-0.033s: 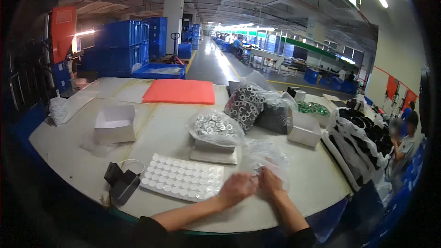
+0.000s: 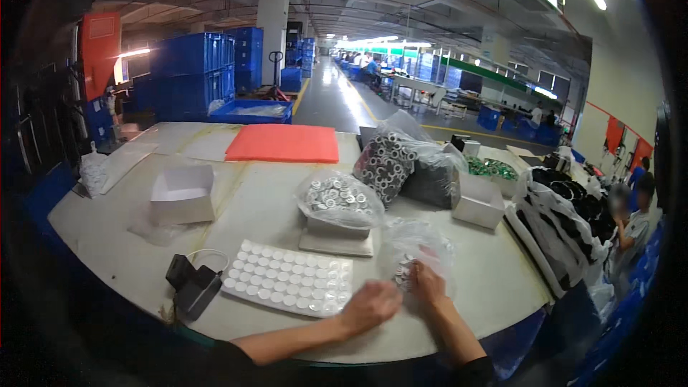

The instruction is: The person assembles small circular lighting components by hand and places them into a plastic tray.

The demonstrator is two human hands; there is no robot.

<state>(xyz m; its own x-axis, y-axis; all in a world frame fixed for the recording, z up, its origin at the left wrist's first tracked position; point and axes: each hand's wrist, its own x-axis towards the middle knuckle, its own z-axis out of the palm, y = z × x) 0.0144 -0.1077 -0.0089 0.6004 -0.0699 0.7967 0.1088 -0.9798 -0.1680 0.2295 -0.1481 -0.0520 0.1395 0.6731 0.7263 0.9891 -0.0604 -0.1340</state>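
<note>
My left hand is closed just right of a sheet of round white discs, its fingers curled together; whatever is in them is too small or hidden to name. At a clear plastic bag, my right hand has its fingers bent down over small silver round parts at the bag's near side. Its fingertips are partly hidden, so I cannot make out what they pinch. Beyond the hands, another clear bag of silver ring-like parts rests on a small scale-like stand.
A dark device with a white cable lies left of the disc sheet. Farther back are an open white box, red foam sheets, a big bag of ring parts and another white box. Bagged black items stand at right.
My left hand has drawn a little left, away from my right hand. More of the silver parts beside my right fingers now shows. The whole view has shifted slightly.
</note>
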